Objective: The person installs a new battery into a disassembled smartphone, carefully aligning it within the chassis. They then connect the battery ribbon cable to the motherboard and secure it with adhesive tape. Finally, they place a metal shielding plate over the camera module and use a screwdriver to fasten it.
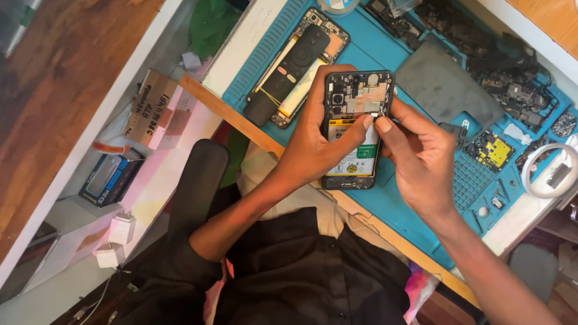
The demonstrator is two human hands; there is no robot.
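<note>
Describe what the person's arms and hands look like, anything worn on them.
Both forearms are bare. The left hand and right hand wear no gloves, and no rings or watch show. A dark sleeve is pushed up around the left elbow.

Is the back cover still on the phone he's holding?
No. The phone in the left hand is open, with its battery and circuit board showing, while the right hand touches the board's edge.

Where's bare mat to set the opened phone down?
Barest patch: the blue mat just under the opened phone, between the wooden table edge and the mat's grid section. The grey pad is also bare. The parts pile is crowded.
</note>
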